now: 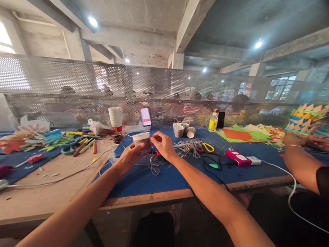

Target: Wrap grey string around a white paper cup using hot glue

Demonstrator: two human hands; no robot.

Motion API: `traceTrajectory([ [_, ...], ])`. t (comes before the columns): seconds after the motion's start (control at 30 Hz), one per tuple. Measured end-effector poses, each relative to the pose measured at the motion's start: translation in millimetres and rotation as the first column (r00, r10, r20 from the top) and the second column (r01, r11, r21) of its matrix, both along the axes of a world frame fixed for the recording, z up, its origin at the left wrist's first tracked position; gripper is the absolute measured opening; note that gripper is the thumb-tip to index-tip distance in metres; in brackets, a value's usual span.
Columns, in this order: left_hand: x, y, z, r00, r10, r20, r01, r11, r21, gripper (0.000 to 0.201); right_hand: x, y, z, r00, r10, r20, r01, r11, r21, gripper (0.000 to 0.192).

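My left hand [129,155] grips a paper cup [142,141] above the blue surface [162,177]; my right hand [163,145], at its 3 o'clock, pinches its rim.

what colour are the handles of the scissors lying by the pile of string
Yellow: the scissors' handles show clearly in the head view, right of the string pile.

bright ceiling lamps [93,21] | edges warped (fisheye) | right blurred

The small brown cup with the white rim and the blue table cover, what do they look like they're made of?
Small brown cup with white rim: probably paper, matte, thin rolled lip. Blue table cover: likely felt or fabric, dull, no shine, over a wooden board edge.
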State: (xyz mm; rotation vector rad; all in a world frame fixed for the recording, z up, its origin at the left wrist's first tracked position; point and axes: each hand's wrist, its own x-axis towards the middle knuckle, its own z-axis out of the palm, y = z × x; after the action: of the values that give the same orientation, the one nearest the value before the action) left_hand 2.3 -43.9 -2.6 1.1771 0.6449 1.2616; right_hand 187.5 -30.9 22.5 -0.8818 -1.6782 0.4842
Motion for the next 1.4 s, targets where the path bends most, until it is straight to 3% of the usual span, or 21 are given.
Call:
traceTrajectory([
  [0.53,1.1,-4.5,3.4,0.999,-0.034,-0.004,0.034,0.999,-0.005,0.045,2.0,4.0,1.3,0.998,0.057,-0.031,-0.06,0.995,-0.08,0.015],
  [1.0,1.6,-6.9,5.4,0.998,-0.064,0.022,0.065,0.995,-0.079,0.037,2.0,10.4,-3.7,0.972,0.144,-0.186,-0.173,0.973,-0.151,0.017],
  [1.2,0.9,-8.2,6.6,0.992,-0.117,0.056,0.124,0.984,-0.129,0.036,1.8,7.2,-0.9,0.976,0.134,-0.173,-0.168,0.965,-0.203,0.018],
  [1.4,0.3,-9.4,6.4,0.982,-0.164,0.091,0.177,0.971,-0.163,0.04,1.1,8.0,-2.8,0.966,0.174,-0.189,-0.206,0.965,-0.162,0.02],
])
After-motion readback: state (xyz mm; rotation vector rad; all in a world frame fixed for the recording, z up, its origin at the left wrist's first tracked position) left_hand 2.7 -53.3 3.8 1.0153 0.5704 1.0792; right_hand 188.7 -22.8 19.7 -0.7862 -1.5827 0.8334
